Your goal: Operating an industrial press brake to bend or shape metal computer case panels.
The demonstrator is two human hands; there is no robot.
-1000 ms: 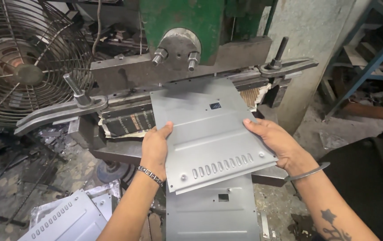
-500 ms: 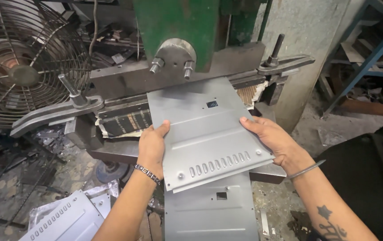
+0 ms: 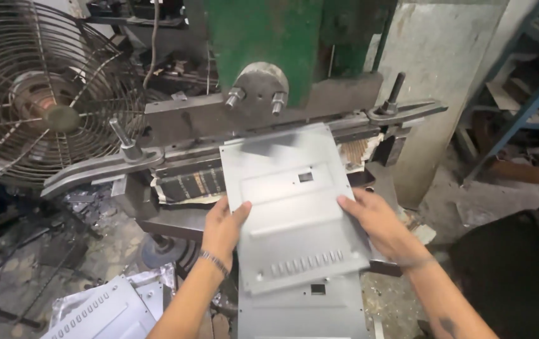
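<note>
**benchrat:** Grey sheet-metal panel (image 3: 294, 207) w/ a row of slots near the bottom edge and a small square cutout up top. Vs a sec ago it's slid further up and in, top edge now tucked under the dark clamp bar (image 3: 219, 122) of the green press (image 3: 263, 37). Looks to me like it's getting seated, not pulled out.

**tinsnip:** Hands?

**benchrat:** Left hand (image 3: 222, 229) on the panel's left edge, thumb on top, fingers curled under, so clamped on it. Right hand (image 3: 379, 226) is flatter: fingers spread over the right edge, pressing/steadying. Can't tell if anything wraps under on that side.

**tinsnip:** Both well apart then?

**benchrat:** Yep, one per side, panel between.

**tinsnip:** Bins, trays?

**benchrat:** None I can make out. A second panel (image 3: 301, 311) lies right below the held one, same type afaict, partly covered by it. More punched panels (image 3: 103, 311) are piled loose lower left on the floor, no box. Wire-guard fan (image 3: 37, 94) on the left, blue rack (image 3: 527, 81) far right, contents too blurry.
</note>
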